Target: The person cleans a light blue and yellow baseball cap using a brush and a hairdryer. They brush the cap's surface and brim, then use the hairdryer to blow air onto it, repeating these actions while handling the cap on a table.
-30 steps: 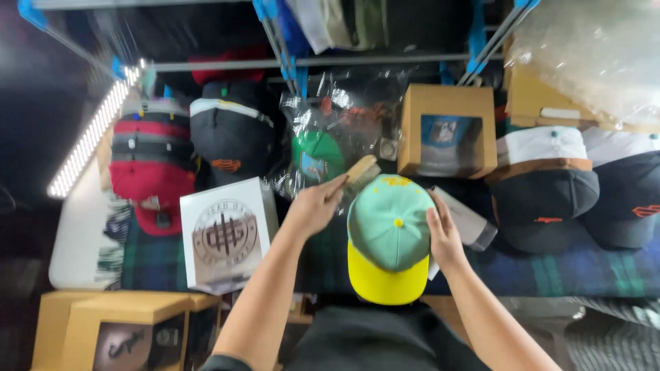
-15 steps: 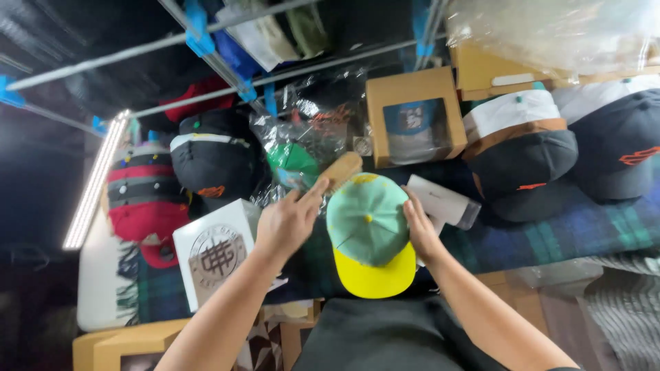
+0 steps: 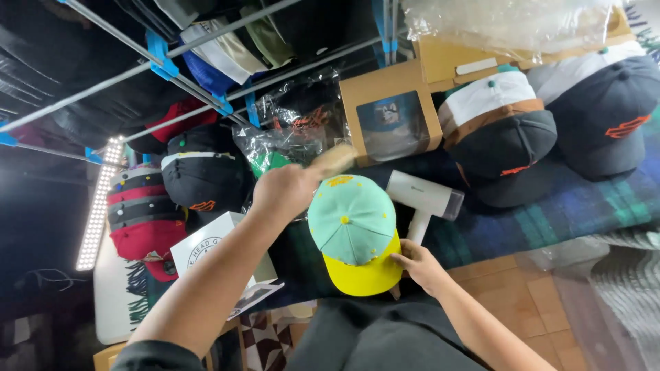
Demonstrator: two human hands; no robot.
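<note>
A mint-green cap with a yellow brim (image 3: 354, 230) lies in front of me on the dark plaid cloth. My left hand (image 3: 283, 189) is closed around a wooden brush (image 3: 333, 160) whose head is blurred just above the cap's crown. My right hand (image 3: 421, 264) grips the cap at the right side of its yellow brim. A white hand-held device (image 3: 423, 200) lies just right of the cap, partly behind my right hand.
Stacked caps (image 3: 143, 216) sit at the left, dark caps (image 3: 512, 134) at the right. A cardboard box with a window (image 3: 390, 113) and bagged caps (image 3: 289, 137) stand behind. A white printed box (image 3: 206, 251) lies under my left arm. Metal rack bars (image 3: 192, 65) cross above.
The view has tilted and shifted. My left hand has closed on the brush and moved it over the cap's top. My right hand has slid down from the cap's side to its brim.
</note>
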